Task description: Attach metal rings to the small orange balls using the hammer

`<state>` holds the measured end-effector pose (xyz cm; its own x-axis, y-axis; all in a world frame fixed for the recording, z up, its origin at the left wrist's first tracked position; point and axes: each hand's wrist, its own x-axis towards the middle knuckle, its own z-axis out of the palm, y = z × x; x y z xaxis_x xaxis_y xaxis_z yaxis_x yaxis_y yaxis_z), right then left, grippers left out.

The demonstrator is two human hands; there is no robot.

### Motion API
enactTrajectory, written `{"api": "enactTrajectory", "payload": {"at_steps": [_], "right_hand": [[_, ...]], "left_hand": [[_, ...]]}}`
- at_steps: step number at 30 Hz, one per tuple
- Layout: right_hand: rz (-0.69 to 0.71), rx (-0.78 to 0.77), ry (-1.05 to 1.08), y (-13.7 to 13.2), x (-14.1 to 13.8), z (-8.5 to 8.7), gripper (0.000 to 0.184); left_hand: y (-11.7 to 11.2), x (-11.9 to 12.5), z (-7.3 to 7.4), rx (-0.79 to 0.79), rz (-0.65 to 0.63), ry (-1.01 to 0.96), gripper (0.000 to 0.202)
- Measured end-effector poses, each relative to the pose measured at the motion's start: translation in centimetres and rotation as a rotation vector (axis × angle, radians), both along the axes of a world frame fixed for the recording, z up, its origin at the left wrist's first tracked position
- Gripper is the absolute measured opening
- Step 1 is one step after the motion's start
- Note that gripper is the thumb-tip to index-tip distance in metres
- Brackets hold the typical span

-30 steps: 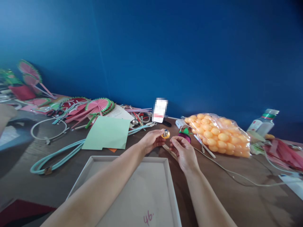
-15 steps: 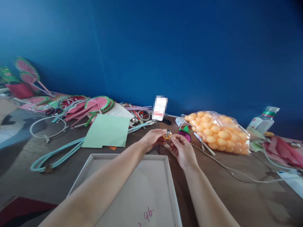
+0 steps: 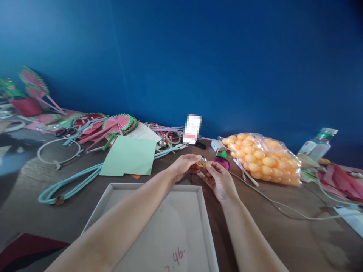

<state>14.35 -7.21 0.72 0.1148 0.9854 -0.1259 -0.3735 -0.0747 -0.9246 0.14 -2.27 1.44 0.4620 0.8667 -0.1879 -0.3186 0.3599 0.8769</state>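
Both hands meet over the brown table just beyond a shallow grey tray. My left hand pinches a small orange ball with a shiny patch at its fingertips. My right hand is closed in a pinch and touches the same ball from the right. A thin wooden stick shows just under the two hands; whether either hand holds it I cannot tell. A small purple piece with a green top lies right behind my right hand.
A clear bag of orange balls lies at the right, a plastic bottle beyond it. A green paper sheet, turquoise cord, pink paper fans, a hoop and a white cable lie around.
My right hand has closed the gap to the left and now touches the orange ball. The left hand has turned the ball a little and stayed in place.
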Motion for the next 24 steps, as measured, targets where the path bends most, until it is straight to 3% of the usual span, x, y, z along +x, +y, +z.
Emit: {"api": "enactTrajectory", "payload": {"at_steps": [24], "right_hand": [[0.051, 0.02, 0.005, 0.22, 0.45, -0.52, 0.028]], "left_hand": [[0.05, 0.1, -0.24, 0.034, -0.008, 0.024, 0.041]]}}
